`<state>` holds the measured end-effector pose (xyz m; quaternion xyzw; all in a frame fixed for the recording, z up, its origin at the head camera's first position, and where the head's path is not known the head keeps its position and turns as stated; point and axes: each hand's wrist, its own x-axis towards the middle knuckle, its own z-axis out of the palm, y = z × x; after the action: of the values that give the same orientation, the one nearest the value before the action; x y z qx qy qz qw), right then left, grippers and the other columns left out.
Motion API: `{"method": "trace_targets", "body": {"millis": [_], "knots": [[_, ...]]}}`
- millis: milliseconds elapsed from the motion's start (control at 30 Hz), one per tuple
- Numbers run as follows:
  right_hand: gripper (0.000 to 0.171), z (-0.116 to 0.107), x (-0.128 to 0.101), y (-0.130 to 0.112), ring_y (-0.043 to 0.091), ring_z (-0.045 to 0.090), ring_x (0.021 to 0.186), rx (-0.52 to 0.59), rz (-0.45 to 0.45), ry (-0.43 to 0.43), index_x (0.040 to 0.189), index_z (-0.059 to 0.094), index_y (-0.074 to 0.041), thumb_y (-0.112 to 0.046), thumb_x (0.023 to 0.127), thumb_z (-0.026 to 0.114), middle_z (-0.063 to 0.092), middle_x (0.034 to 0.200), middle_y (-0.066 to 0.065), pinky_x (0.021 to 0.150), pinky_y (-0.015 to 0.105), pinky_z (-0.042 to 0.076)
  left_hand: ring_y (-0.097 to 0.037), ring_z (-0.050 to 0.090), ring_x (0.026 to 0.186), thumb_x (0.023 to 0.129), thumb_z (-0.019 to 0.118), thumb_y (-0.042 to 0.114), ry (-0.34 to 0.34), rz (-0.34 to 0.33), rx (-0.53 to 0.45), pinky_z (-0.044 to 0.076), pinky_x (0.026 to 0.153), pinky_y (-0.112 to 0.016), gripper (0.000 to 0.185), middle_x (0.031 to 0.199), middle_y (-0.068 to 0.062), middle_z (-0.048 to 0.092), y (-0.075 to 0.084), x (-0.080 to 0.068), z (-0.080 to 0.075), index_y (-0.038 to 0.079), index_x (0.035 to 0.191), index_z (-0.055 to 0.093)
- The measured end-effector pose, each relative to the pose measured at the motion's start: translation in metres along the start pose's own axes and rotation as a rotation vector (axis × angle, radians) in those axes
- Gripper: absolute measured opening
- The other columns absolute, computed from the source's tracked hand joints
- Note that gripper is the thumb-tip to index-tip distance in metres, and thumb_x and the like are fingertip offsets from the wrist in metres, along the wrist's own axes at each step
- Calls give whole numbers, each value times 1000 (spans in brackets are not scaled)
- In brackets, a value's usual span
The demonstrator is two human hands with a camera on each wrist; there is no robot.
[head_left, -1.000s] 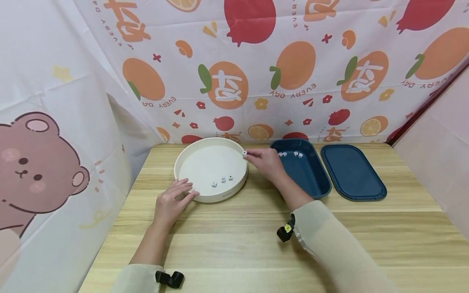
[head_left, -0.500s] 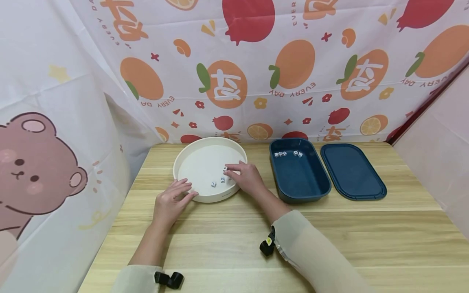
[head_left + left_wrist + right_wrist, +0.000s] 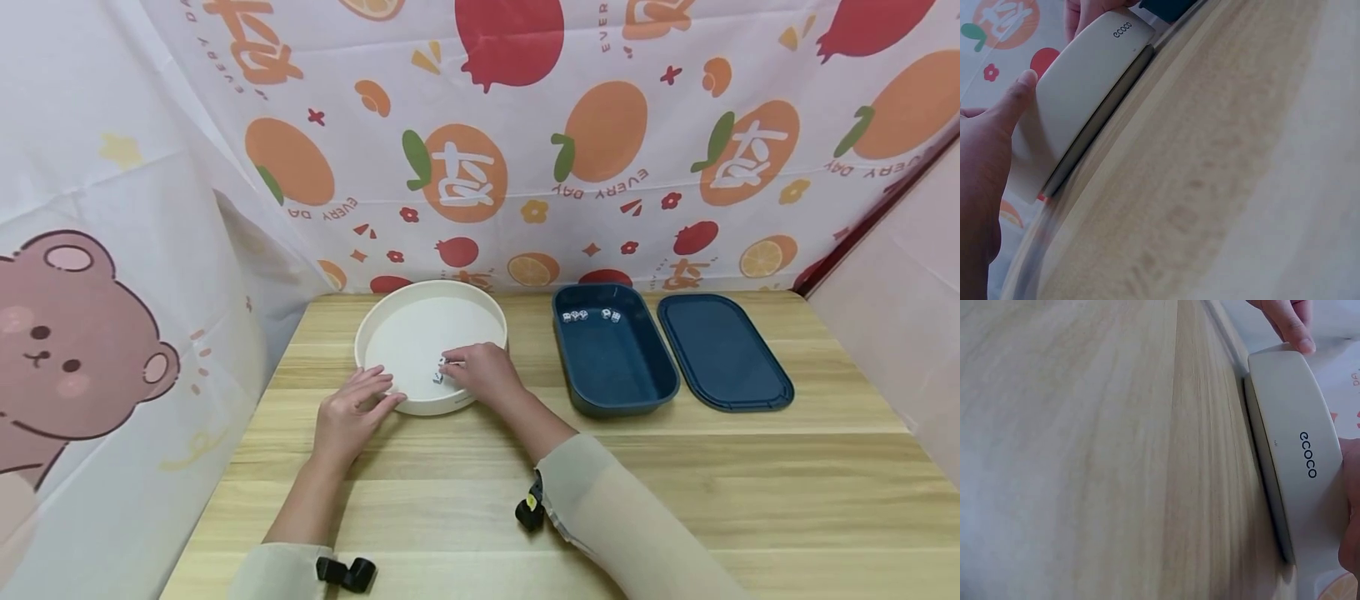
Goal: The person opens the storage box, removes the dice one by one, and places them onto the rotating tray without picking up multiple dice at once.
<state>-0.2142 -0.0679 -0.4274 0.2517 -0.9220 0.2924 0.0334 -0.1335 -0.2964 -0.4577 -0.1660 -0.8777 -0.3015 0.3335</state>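
The small white dice (image 3: pixel 439 377) lie in the near part of the round cream plastic tray (image 3: pixel 390 310), at centre frame, directly under the fingertips of the right hand (image 3: pixel 480 373), which curls down over them; whether it pinches one I cannot tell. The left hand (image 3: pixel 351 412), lower left of them, rests its relaxed fingers on the tray's near rim. Farther, upper right, more dice sit in the dark blue oblong tub (image 3: pixel 622 367).

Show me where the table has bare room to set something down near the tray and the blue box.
Bare wood spans the table's near half, in front of the blue box and lid. A free strip separates the white tray from the box. Crowded: the tray's near rim, where left hand and right hand meet.
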Motion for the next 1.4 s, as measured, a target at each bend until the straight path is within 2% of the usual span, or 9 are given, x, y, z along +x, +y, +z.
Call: {"method": "trace_targets", "body": {"millis": [200, 467, 833, 1167, 1300, 1400], "knots": [[26, -1, 3, -4, 10, 69, 105, -98, -2, -70, 113, 76, -25, -38, 91, 70, 75, 109, -10, 91, 29, 58, -32, 70, 105, 68, 90, 15, 1, -1, -5, 46, 112, -38, 32, 99, -14, 76, 0, 1, -1, 1, 94, 78], [27, -2, 4, -6, 10, 68, 107, -129, 22, -104, 116, 74, -25, -36, 92, 69, 73, 112, -10, 92, 28, 58, -32, 70, 104, 66, 90, 14, 8, 18, 2, 47, 110, -41, 32, 97, -14, 76, 0, 0, 0, 1, 92, 78], [28, -2, 5, -8, 10, 66, 111, -88, 54, -133, 118, 73, -24, -31, 91, 71, 73, 115, -9, 95, 27, 56, -32, 70, 104, 67, 90, 14, 0, 10, 5, 48, 109, -42, 31, 99, -13, 76, 2, 0, -1, 1, 93, 78], [33, -4, 1, -1, 9, 67, 110, -40, 10, -70, 120, 72, -23, -35, 90, 72, 73, 115, -7, 96, 26, 57, -31, 70, 104, 66, 90, 15, 3, 7, 0, 47, 110, -41, 32, 99, -12, 76, 2, -2, 0, 1, 93, 78], [39, -11, -1, 1, 10, 65, 116, -11, 11, -23, 125, 69, -23, -39, 90, 72, 71, 120, -5, 100, 26, 56, -31, 70, 106, 68, 90, 16, -7, -7, 1, 45, 113, -37, 32, 100, -12, 76, 2, -2, 0, 1, 94, 78], [43, -22, -1, 3, 12, 63, 120, -5, -7, 13, 129, 66, -22, -40, 90, 71, 69, 124, -4, 102, 28, 55, -32, 70, 104, 67, 90, 15, 8, 1, -1, 46, 111, -39, 32, 98, -13, 76, 1, -2, -1, 1, 93, 78]]}}
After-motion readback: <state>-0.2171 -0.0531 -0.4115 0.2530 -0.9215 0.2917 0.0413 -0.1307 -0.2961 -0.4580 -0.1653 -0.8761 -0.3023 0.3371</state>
